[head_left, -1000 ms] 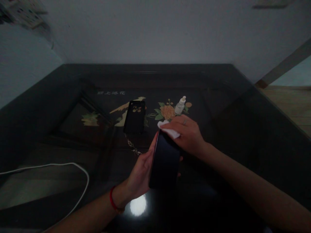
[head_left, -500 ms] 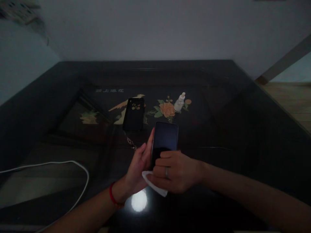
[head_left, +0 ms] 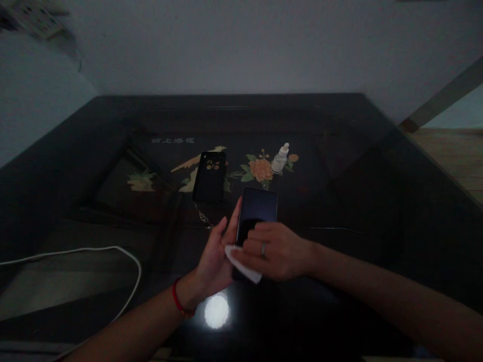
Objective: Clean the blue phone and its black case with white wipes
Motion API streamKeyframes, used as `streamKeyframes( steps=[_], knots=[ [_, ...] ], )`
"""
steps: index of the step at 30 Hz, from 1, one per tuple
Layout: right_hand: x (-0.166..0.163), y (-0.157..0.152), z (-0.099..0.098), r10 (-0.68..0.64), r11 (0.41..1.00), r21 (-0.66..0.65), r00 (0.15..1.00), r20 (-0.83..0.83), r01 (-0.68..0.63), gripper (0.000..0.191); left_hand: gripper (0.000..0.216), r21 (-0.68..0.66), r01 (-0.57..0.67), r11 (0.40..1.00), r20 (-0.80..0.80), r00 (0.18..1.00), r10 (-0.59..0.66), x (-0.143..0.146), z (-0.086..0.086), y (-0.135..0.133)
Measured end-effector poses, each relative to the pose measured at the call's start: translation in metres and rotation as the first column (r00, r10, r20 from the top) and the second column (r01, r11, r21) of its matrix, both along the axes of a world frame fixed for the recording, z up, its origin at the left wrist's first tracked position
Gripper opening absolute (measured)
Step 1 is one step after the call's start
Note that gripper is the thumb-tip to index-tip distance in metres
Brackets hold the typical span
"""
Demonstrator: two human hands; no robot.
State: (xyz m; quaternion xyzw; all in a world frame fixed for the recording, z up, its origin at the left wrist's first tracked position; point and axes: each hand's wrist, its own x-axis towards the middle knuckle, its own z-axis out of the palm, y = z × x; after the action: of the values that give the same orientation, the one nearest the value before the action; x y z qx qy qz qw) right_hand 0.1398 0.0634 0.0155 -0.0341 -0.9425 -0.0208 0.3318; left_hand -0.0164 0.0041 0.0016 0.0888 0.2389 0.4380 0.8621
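Observation:
My left hand [head_left: 218,256] supports a dark smartphone [head_left: 259,205] from its left side and beneath, with the screen facing up. Over the phone's lower half lies my right hand [head_left: 274,251], its fingers curled and a ring on one of them. A white wipe [head_left: 244,265] is pinched in those fingers and sticks out to the left, against the screen. Beyond the left hand, a black phone case [head_left: 210,178] lies on the table with a patterned strap [head_left: 204,217] trailing from it. The right hand hides part of the phone.
A small clear dropper bottle [head_left: 279,159] with a white top stands behind the phone, on a printed flower. A white cable [head_left: 130,254] loops over the left side of the dark glossy table [head_left: 320,301]. A wall [head_left: 234,45] rises behind the table.
My right hand and the wipe have moved up the phone's screen, away from me. The phone's bottom end now shows below the wipe. My left hand keeps its hold.

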Motion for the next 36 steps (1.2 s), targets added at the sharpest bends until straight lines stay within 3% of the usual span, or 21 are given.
streamKeyframes(
  steps=[3, 5, 6, 8, 10, 11, 14, 16, 19, 22, 24, 25, 26, 28, 30, 31, 33, 36],
  knots=[
    [0.013, 0.033, 0.001, -0.266, 0.962, -0.09, 0.957, -0.116, 0.256, 0.022, 0.062, 0.022, 0.027, 0.999, 0.019, 0.999, -0.027, 0.001, 0.002, -0.001],
    [0.015, 0.036, -0.001, -0.331, 0.937, -0.161, 0.933, -0.142, 0.308, 0.021, 0.061, 0.033, 0.038, 0.999, 0.033, 0.999, -0.039, 0.002, 0.002, -0.001],
    [0.012, 0.027, -0.002, -0.282, 0.951, -0.164, 0.953, -0.115, 0.262, 0.021, 0.062, 0.035, 0.035, 0.999, 0.035, 0.999, -0.037, 0.001, 0.0, -0.001],
    [0.004, -0.002, -0.005, -0.055, 0.994, -0.094, 0.995, -0.08, 0.047, 0.022, 0.065, 0.031, 0.013, 0.999, 0.039, 0.999, -0.015, 0.001, -0.003, -0.001],
    [-0.003, -0.026, -0.008, 0.173, 0.984, -0.036, 0.984, -0.052, -0.175, 0.023, 0.068, 0.021, 0.003, 1.0, 0.04, 0.999, -0.003, 0.0, -0.006, 0.0],
    [-0.003, -0.029, -0.008, 0.208, 0.977, -0.019, 0.975, -0.073, -0.21, 0.023, 0.068, 0.016, 0.004, 1.0, 0.039, 0.999, -0.004, 0.0, -0.006, 0.0],
    [0.012, 0.006, -0.004, -0.047, 0.998, -0.033, 0.998, -0.038, 0.045, 0.022, 0.062, 0.006, 0.023, 1.0, 0.029, 0.999, -0.023, 0.0, -0.002, 0.0],
    [0.026, 0.044, -0.001, -0.249, 0.969, -0.041, 0.961, -0.118, 0.245, 0.02, 0.059, 0.021, 0.035, 0.999, 0.035, 0.999, -0.035, 0.001, 0.002, 0.0],
    [0.03, 0.057, -0.001, -0.321, 0.946, -0.086, 0.935, -0.152, 0.311, 0.02, 0.056, 0.039, 0.046, 0.998, 0.048, 0.998, -0.048, 0.001, 0.003, 0.0],
    [0.011, 0.012, -0.004, -0.023, 0.999, -0.035, 0.999, -0.043, 0.021, 0.024, 0.058, 0.015, 0.034, 0.999, 0.05, 0.998, -0.034, 0.0, -0.001, -0.001],
    [0.001, -0.013, -0.006, 0.174, 0.985, 0.025, 0.984, -0.03, -0.173, 0.024, 0.061, -0.004, 0.013, 1.0, 0.059, 0.998, -0.013, 0.0, -0.004, -0.001],
    [0.0, -0.015, -0.005, 0.211, 0.977, 0.036, 0.976, -0.044, -0.21, 0.024, 0.061, -0.005, 0.008, 1.0, 0.061, 0.998, -0.008, -0.001, -0.004, -0.001],
    [0.003, -0.01, -0.005, 0.161, 0.987, 0.033, 0.987, -0.03, -0.16, 0.025, 0.061, -0.001, 0.009, 1.0, 0.058, 0.998, -0.009, -0.001, -0.004, -0.001],
    [0.017, 0.015, -0.003, -0.084, 0.996, -0.002, 0.995, -0.049, 0.084, 0.023, 0.058, 0.026, 0.032, 0.999, 0.046, 0.998, -0.033, 0.0, -0.002, 0.0],
    [0.031, 0.04, -0.002, -0.305, 0.952, -0.051, 0.943, -0.131, 0.3, 0.02, 0.056, 0.054, 0.056, 0.997, 0.043, 0.997, -0.058, 0.0, 0.001, 0.0],
    [0.034, 0.045, -0.002, -0.34, 0.94, -0.079, 0.928, -0.15, 0.332, 0.02, 0.056, 0.057, 0.062, 0.996, 0.045, 0.997, -0.065, 0.0, 0.002, 0.0],
    [0.032, 0.032, -0.004, -0.271, 0.959, -0.12, 0.954, -0.129, 0.256, 0.02, 0.057, 0.052, 0.047, 0.998, 0.047, 0.998, -0.049, 0.001, 0.002, 0.0],
    [0.016, -0.013, -0.007, 0.108, 0.992, -0.053, 0.993, -0.038, -0.11, 0.019, 0.059, 0.041, 0.002, 0.999, 0.054, 0.999, -0.004, 0.0, -0.001, 0.001]
  ],
)
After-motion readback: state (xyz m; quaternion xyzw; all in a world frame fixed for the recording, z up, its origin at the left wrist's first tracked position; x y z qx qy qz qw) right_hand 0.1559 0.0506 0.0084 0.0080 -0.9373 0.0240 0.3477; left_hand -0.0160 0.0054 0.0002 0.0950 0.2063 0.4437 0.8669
